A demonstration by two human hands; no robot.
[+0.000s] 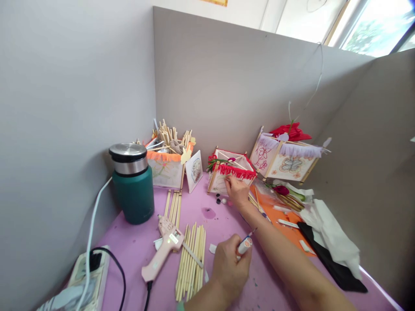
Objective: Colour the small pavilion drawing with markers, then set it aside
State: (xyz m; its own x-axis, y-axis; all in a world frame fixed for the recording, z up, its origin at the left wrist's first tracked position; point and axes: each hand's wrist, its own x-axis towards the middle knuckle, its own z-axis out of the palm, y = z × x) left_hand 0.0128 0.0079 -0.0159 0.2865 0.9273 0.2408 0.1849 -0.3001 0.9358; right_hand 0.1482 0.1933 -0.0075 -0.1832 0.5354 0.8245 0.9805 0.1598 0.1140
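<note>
My left hand (230,268), low in the middle of the view, is closed round a white tube (245,245) with an orange-marked end. A thin dark-tipped tool (252,233) sticks out beside it. Farther forward, my right hand (239,192) has its fingers drawn together at the front of a small paper lantern (220,183) with wooden sticks and red fringe (236,171). Its fingertips touch the panel just under the fringe and are partly hidden. A rose (231,160) with a green stem rests on the lantern. Small black and white dabs (223,201) lie before it.
Left stand a green jar (133,190) and an orange-fringed box of sticks (165,172). A pink glue gun (165,248) lies by loose wooden sticks (191,259). A purple-fringed lantern (288,162) and white cloth (337,237) are right. Grey partitions (243,86) enclose the table.
</note>
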